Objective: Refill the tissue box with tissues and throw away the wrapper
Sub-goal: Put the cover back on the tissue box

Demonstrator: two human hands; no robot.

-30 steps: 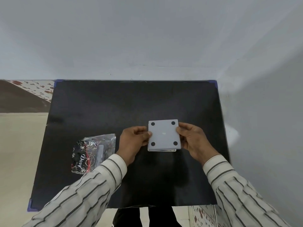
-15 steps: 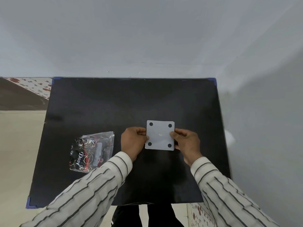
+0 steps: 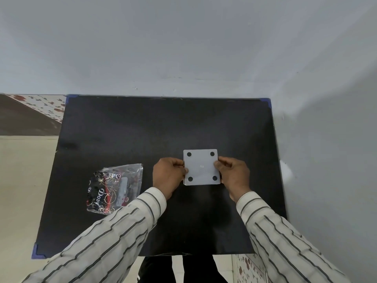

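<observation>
White tissue box (image 3: 201, 167) sits right of centre on the black table (image 3: 130, 135), turned bottom-up so you see its flat base with four dark round pads at the corners. Your left hand (image 3: 168, 176) grips its left edge, fingers curled shut against the side, thumb on the base. Your right hand (image 3: 234, 174) pinches the right edge, thumb on the base, fingers wrapped around the side. Whether the box rests on the table or is lifted just off it, can't tell from this angle. A thin white rim shows under the base at the near edge, possibly the box body, too small to be sure.

Wrapper (image 3: 114, 188) lies flat on the table to the left, well apart from the box, just beside your left striped sleeve (image 3: 106, 237), which covers its near corner. It is clear plastic with black, red and gold print and looks crumpled. Your right striped sleeve (image 3: 285, 242) comes in from the near right. Grey wall (image 3: 183, 48) behind the table's far edge.
</observation>
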